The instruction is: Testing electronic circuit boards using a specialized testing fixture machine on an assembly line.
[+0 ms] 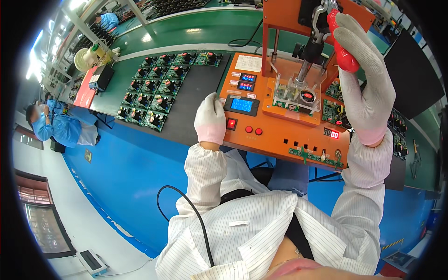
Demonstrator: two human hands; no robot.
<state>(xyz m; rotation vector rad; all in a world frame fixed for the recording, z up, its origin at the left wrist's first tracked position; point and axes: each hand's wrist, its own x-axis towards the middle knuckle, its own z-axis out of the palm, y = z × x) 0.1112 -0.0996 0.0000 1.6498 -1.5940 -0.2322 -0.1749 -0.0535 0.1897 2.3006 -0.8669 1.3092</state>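
My gloved right hand (368, 79) is wrapped around the red handle (344, 55) of a metal toggle clamp (321, 23) on an orange test fixture (275, 134). Below the clamp's plunger, a clear acrylic holder (298, 95) sits over a circuit board with a round black part, partly hidden by the holder. My left hand (210, 119), also gloved, is at the fixture's left edge beside a blue-lit display (241, 105). Its fingers are curled together, and whatever they may hold is hidden. A lit red switch (231, 123) lies just right of that hand.
Several circuit boards (160, 103) stand in rows on a dark mat at left. More green boards (335, 112) lie right of the fixture, near a black panel (413, 74). A black cable (198, 219) crosses my left side. A person in blue (63, 121) is far left.
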